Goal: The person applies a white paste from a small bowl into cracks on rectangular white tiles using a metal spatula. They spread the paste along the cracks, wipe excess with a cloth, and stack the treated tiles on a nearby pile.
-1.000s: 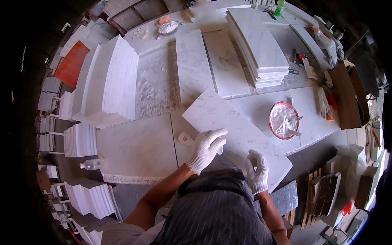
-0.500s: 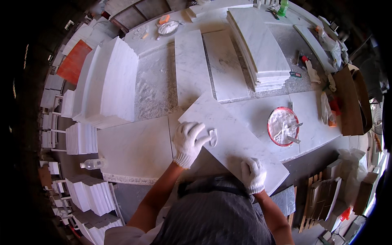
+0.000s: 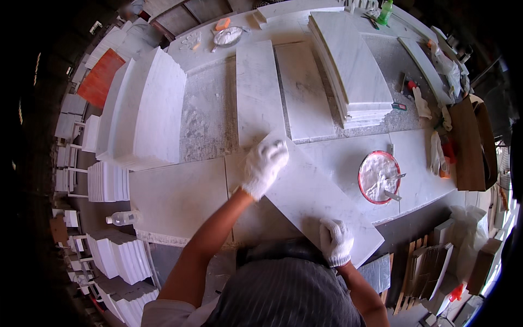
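A white, grey-veined marble slab (image 3: pixel 321 191) lies slantwise across the worktable in front of me. My left hand (image 3: pixel 266 166), in a white knitted glove, bears on its far left part. The fingers are curled and slightly blurred; a small pale piece seen on the slab before is out of sight, and I cannot make out what is under them. My right hand (image 3: pixel 336 242), gloved alike, is closed at the slab's near edge, close to my body. To the right of the slab stands a red-rimmed bowl (image 3: pixel 378 177) of white paste with two metal blades in it.
Two long slabs (image 3: pixel 259 92) lie side by side beyond my hands. Tall slab stacks stand at left (image 3: pixel 155 109) and far right (image 3: pixel 354 65). A clear plastic bottle (image 3: pixel 123 218) lies at the left edge; a cardboard box (image 3: pixel 471 144) stands at right. Farther back is a second paste bowl (image 3: pixel 227 36).
My left hand has moved away from me and to the right over the slab, its fingers now curled. The small pale piece beside it is no longer visible. My right hand stays put.
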`<state>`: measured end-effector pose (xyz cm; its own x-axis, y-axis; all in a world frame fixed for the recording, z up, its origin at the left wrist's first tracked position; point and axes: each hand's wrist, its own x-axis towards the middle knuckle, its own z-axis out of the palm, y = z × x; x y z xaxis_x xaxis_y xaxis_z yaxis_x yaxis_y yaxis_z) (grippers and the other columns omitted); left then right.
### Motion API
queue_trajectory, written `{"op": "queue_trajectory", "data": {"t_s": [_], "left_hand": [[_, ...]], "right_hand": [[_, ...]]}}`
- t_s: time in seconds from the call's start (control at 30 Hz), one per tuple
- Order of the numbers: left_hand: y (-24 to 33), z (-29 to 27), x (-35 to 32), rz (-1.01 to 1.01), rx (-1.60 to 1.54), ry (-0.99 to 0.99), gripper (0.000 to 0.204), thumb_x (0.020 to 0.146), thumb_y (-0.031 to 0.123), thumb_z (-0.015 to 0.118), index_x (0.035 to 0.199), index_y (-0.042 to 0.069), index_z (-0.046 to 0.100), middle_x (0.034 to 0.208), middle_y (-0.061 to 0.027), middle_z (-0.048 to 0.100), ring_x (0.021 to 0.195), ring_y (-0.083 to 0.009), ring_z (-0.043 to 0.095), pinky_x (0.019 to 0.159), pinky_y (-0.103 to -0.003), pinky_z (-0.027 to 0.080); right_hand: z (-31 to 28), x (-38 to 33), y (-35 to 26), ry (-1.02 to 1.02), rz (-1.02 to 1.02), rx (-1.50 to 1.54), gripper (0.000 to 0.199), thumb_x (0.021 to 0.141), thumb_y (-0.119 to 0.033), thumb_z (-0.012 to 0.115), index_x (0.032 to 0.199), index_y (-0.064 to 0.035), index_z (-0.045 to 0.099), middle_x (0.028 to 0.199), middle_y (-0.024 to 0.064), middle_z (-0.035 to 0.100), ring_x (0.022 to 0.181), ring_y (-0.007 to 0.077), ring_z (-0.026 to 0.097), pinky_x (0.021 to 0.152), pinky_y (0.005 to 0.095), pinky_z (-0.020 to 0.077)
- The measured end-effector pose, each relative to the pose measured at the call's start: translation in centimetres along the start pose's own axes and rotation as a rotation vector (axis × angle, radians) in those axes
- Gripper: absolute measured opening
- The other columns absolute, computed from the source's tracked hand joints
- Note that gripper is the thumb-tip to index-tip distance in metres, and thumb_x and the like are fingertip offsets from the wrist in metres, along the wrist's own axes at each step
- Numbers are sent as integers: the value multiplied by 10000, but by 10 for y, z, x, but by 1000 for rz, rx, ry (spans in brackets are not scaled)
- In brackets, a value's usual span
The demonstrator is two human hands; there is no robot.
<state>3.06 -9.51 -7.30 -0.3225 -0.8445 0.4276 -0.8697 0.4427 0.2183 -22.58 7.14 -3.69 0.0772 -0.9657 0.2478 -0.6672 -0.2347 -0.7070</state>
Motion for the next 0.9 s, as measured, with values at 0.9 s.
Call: {"op": "queue_trajectory", "data": {"t_s": [0.9], "left_hand": [[-30,-34,17,-369,-426,404,121,919,5,637,1038,24,648,1048,-103,635,985,-240,610,891,-334,489]], "right_hand": [[6,-2,6,51,15,-30,217,805,1,699,1009,-69,681,859,143,674,765,323,667,667,394,527]]}}
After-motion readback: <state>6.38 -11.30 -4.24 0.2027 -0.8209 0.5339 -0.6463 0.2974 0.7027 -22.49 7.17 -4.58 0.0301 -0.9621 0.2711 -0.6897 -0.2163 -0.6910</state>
